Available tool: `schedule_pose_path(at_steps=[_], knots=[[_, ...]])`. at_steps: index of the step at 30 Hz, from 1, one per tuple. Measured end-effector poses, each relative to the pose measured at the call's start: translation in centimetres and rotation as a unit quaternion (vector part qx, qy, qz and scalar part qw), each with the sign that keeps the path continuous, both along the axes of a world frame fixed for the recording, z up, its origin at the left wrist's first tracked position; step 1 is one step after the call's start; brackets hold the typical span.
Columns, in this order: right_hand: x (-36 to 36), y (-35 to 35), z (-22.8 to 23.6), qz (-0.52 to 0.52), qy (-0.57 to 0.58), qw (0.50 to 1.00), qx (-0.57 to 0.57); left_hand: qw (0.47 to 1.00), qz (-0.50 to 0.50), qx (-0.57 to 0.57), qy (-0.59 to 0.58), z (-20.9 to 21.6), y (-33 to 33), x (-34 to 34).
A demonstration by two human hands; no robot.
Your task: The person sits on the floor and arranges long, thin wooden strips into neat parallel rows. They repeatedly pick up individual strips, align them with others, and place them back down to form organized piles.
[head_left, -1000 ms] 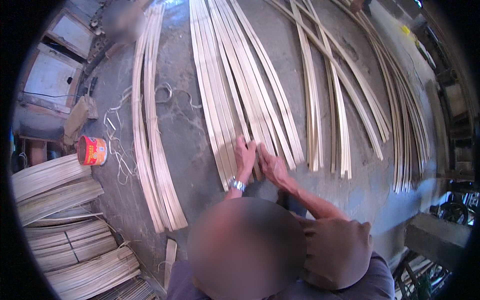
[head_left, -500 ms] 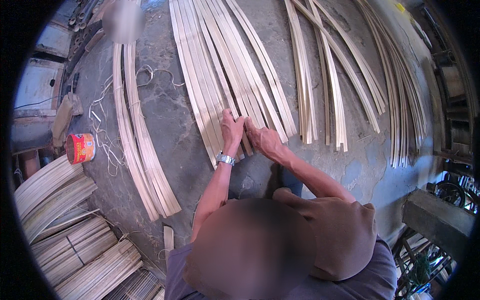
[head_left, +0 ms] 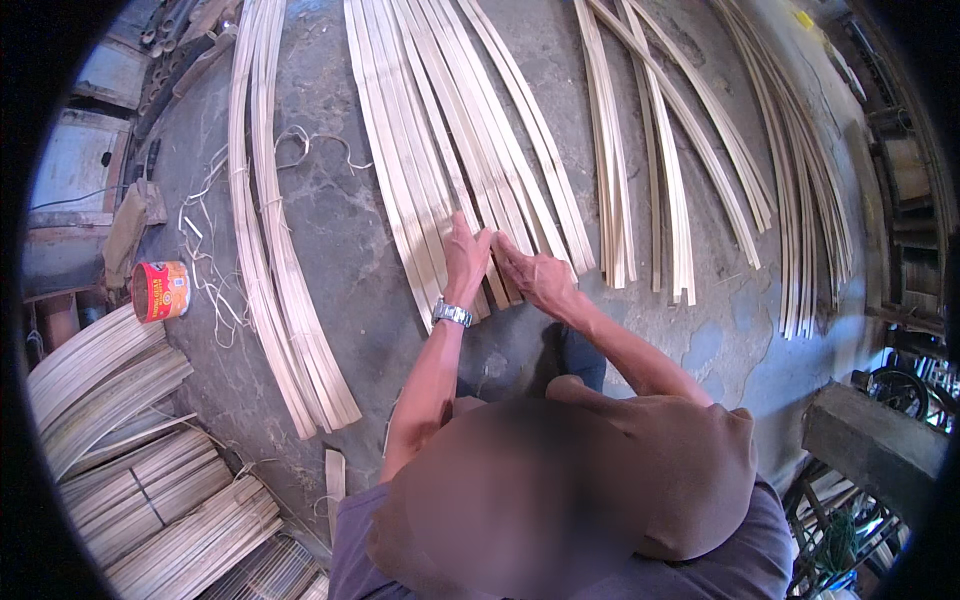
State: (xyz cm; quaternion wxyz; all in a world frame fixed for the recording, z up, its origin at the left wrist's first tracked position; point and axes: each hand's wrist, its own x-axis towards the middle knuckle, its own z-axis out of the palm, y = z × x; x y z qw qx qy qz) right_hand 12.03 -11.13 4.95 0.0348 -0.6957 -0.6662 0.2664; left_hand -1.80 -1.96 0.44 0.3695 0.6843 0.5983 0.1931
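Long pale bamboo strips point(head_left: 400, 150) lie side by side on the floor in front of me, their near ends under my hands. My left hand point(head_left: 466, 262), with a metal watch on the wrist, is closed on strips near the middle of the row, thumb and forefinger resting on top. Close beside it, my right hand point(head_left: 537, 280) grips the strips just to the right, its fingers bent over them. The two hands nearly touch at thumb and fingertips. Their undersides are hidden, so how many strips each one holds cannot be made out.
Left of the row lie two long tied strip bundles point(head_left: 275, 300), with loose thin ties point(head_left: 212, 290) near a red-and-yellow tub point(head_left: 161, 291). Stacked bundles point(head_left: 150, 490) fill the lower left. More strips point(head_left: 610, 170) lie right, some crossing. A concrete block point(head_left: 870, 430) stands lower right.
Both hands have shifted very slightly, still on the near ends of the strips. The blurred patch over the far end of the left bundles is gone.
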Motion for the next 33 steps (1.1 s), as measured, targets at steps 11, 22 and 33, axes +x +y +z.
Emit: schedule_pose_path(at_steps=[11,22,33], knots=[[-0.9,-1.1,-0.1,-0.063,0.108,0.991,0.044,0.999,-0.007,0.036,0.04,0.2,-0.9,0.4],[-1.2,-1.1,-0.1,-0.117,0.196,0.973,0.041,0.997,-0.038,-0.034,0.052,-0.8,0.8,0.2],[-1.3,-1.6,-1.0,-0.08,0.164,0.979,0.087,0.997,-0.018,-0.035,0.071,0.4,0.2,0.9]])
